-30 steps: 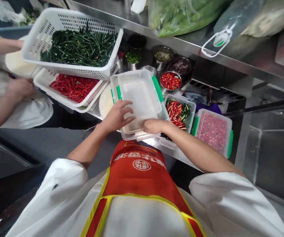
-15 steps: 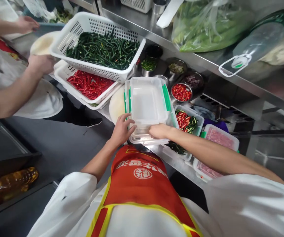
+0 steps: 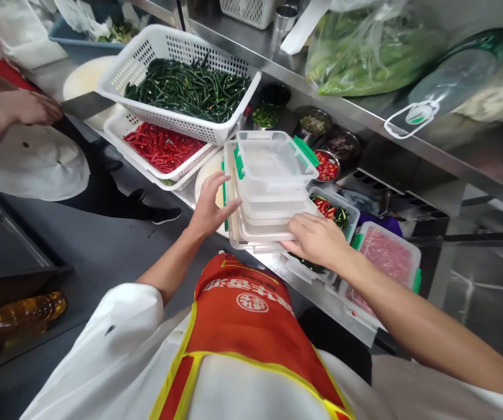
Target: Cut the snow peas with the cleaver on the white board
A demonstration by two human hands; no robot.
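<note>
A stack of clear plastic food containers (image 3: 273, 201) with green clips stands in front of me on the counter, the top one tilted. At the stack's left side is my left hand (image 3: 211, 205), its fingers spread; whether the fingertips touch the plastic is hard to tell. My right hand (image 3: 319, 236) grips the front right corner of a lower container, fingers on top and thumb at the front edge. A pale round board (image 3: 207, 178) lies partly hidden behind the left hand. Beyond my right hand is a container of cut red and green chillies (image 3: 336, 211).
White baskets hold green chillies (image 3: 190, 90) and red chillies (image 3: 161, 149). Lidded containers of pink minced meat (image 3: 389, 254) stand right. Steel bowls of chopped red chillies (image 3: 326, 166) sit behind the stack, under a steel shelf (image 3: 356, 108). A co-worker's hand (image 3: 32, 108) holds a cleaver (image 3: 87, 106).
The top container has tilted and shifted slightly right. My left hand has spread its fingers, and my right hand has moved right to the stack's corner. The co-worker's hand moved left, showing a cleaver.
</note>
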